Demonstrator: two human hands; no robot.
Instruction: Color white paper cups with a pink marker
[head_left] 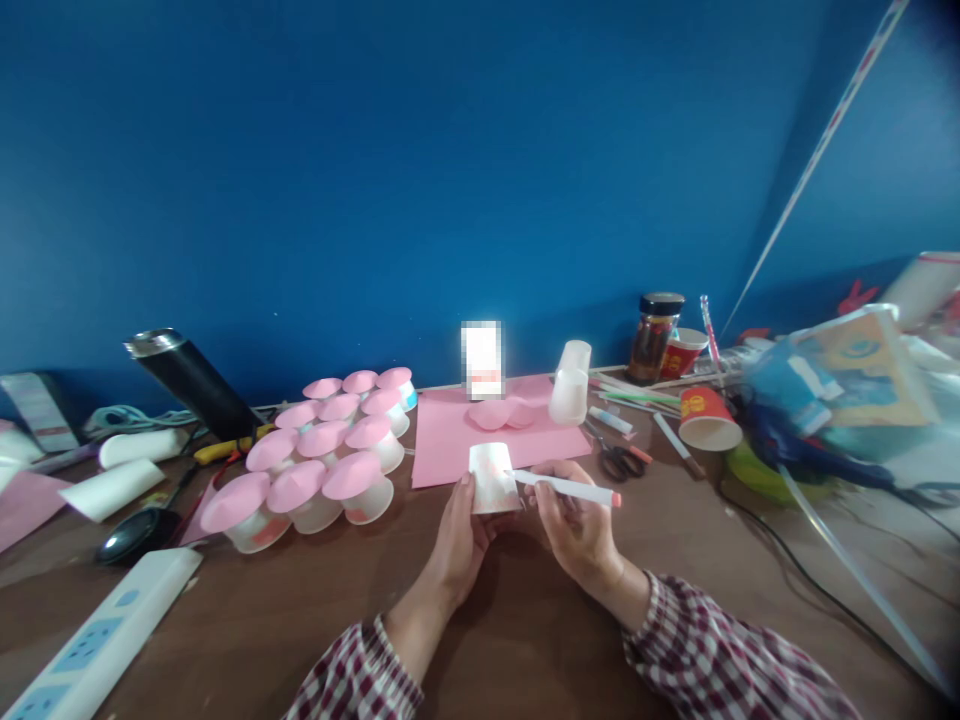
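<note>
- Head view, over a brown table: we see the left hand gripping a small white paper cup, upside down, its fingers wrapped round the cup's left wall and pressed against it.
- We see the right hand pinching a white marker pen between thumb and fingers; its coloured cap points toward 3 o'clock.
- Key relation: the pen's long axis runs from 9 to 3 o'clock, almost level, and its tip at the 9 o'clock end meets the cup's right wall, which bears faint pink marks. The cup lies at 10 o'clock from the right fingers, and both hands are about equally close to it.
- Surroundings: pink-capped cups cluster at 9 o'clock, a pink sheet lies at 12 o'clock, scissors at 2 o'clock.
</note>
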